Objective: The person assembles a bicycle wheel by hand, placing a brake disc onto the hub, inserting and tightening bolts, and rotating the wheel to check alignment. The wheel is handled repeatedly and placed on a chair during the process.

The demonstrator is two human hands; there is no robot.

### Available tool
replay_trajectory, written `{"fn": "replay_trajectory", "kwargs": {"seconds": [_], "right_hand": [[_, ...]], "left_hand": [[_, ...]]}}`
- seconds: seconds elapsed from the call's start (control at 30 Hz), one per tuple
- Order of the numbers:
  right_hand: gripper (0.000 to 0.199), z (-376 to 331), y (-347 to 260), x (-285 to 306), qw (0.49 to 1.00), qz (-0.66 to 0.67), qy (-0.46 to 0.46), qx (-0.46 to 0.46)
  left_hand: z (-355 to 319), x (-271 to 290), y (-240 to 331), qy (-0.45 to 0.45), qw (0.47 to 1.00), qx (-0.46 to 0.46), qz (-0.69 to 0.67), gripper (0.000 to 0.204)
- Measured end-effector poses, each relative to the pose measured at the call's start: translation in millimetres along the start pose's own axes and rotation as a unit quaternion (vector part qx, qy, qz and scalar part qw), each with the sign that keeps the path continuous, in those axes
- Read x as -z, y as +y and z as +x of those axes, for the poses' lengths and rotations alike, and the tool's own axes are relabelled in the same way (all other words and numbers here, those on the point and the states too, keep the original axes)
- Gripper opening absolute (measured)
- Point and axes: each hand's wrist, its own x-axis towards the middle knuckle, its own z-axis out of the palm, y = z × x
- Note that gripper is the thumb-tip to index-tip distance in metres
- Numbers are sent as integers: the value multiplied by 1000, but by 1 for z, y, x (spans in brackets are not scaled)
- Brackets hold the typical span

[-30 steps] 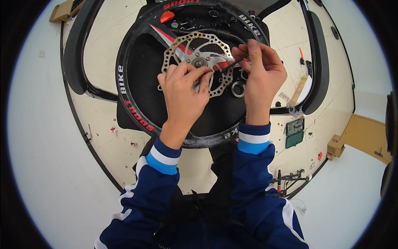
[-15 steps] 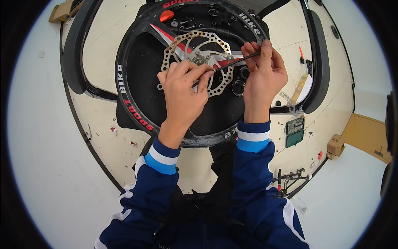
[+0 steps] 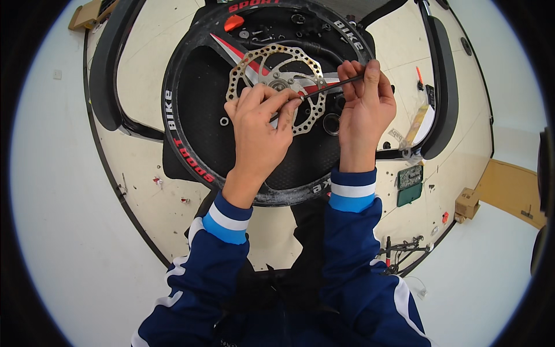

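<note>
A thin dark rod (image 3: 328, 88) slants between my hands, above a bicycle wheel (image 3: 173, 130). My left hand (image 3: 260, 124) pinches its lower left end between thumb and fingers; a small shiny ring or nut (image 3: 301, 97) shows at those fingertips. At the upper right end, my right hand (image 3: 369, 113) grips the rod with thumb and curled fingers, palm facing up. Beneath them lies a drilled metal brake disc (image 3: 234, 87) on the wheel's hub, partly covered by my left hand. A loose nut (image 3: 224, 121) rests on the black surface left of that hand.
The wheel lies on a black chair seat between two armrests (image 3: 104, 75) (image 3: 442, 92). Small metal parts and a red piece (image 3: 233, 22) sit at its far side, a metal ring (image 3: 331, 124) near my right wrist. On the floor are a green case (image 3: 410, 195) and a cardboard box (image 3: 467, 203).
Both hands have shifted only slightly, still holding the rod. The loose nut beside my left hand has come more fully into view.
</note>
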Motion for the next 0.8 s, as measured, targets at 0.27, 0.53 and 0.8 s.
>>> {"fn": "replay_trajectory", "kwargs": {"seconds": [0.27,0.53,0.8], "right_hand": [[22,1,-20,14,977,-159,-138,-47],[21,-1,-21,15,967,-184,-171,-35],[17,-9,-21,7,959,-188,-210,15]], "left_hand": [[0,0,-1,14,1000,-15,20,9],[0,0,-5,24,996,-56,58,10],[0,-3,-7,24,997,-48,57,10]]}}
